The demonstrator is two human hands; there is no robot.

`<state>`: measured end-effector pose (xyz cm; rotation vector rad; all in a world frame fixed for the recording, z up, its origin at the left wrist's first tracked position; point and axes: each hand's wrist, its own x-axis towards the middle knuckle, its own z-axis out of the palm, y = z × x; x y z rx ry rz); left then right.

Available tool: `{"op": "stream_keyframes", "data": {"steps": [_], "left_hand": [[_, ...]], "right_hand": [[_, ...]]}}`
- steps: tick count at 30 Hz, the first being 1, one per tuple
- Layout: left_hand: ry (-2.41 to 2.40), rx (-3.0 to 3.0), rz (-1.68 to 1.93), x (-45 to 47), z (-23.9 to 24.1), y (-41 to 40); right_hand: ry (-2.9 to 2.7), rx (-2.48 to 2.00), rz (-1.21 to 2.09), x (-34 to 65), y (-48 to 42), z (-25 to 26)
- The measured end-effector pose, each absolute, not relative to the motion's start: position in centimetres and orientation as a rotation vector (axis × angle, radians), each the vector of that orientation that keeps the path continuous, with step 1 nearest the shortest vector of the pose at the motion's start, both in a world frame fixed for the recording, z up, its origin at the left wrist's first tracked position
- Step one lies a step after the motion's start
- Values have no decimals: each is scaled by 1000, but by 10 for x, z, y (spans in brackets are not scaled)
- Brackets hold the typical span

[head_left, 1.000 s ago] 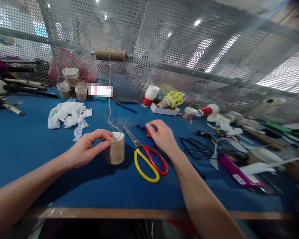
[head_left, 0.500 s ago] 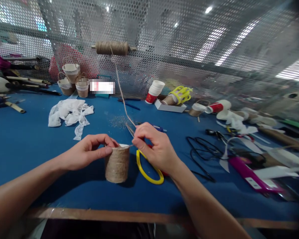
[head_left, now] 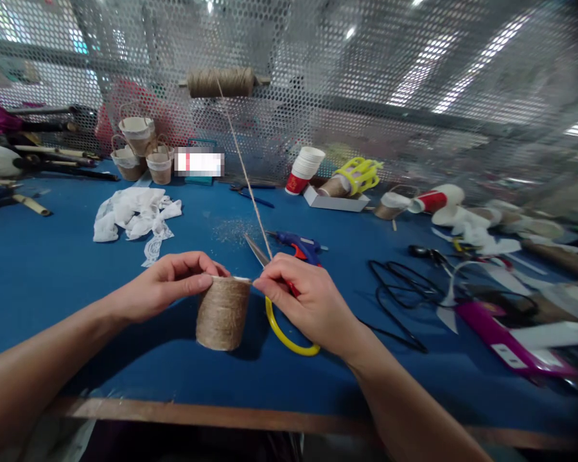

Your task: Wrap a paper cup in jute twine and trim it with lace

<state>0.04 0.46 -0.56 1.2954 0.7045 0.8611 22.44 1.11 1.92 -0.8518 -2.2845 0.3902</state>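
My left hand (head_left: 178,285) grips the rim of a twine-wrapped paper cup (head_left: 223,314), thumb outside and fingers over the edge into its mouth. The cup is held slightly tilted over the blue table. My right hand (head_left: 308,295) is closed, pinching the jute twine (head_left: 248,176) just right of the cup's rim. From there the twine runs up to a jute spool (head_left: 220,83) on a rod at the mesh panel. Scissors with yellow handles (head_left: 289,343) lie beneath my right hand, partly covered by it. Behind that hand lies a blue glue gun (head_left: 302,244).
White lace (head_left: 135,215) is heaped at left, before several finished small baskets (head_left: 137,135). Stacked paper cups (head_left: 306,170) and a grey tray (head_left: 337,200) stand at the back. A black cable (head_left: 395,301) and a magenta device (head_left: 515,340) lie at right.
The twine has gone from slack to taut. The cup has shifted slightly left and tilted in my left hand. My right hand has moved slightly right and down, uncovering more of the glue gun.
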Motion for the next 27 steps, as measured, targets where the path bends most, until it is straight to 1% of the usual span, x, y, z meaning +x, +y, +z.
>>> {"op": "stream_keyframes", "data": {"steps": [12, 19, 22, 27], "left_hand": [[575, 1246, 843, -2, -2, 4], [524, 1204, 815, -2, -3, 3], [548, 1238, 856, -2, -5, 4], [677, 1328, 909, -3, -9, 7]], "right_hand": [[-2198, -1004, 642, 223, 8, 20], [-2209, -951, 815, 222, 8, 22], [-2194, -936, 830, 222, 7, 22], [-2202, -944, 759, 223, 6, 23]]}}
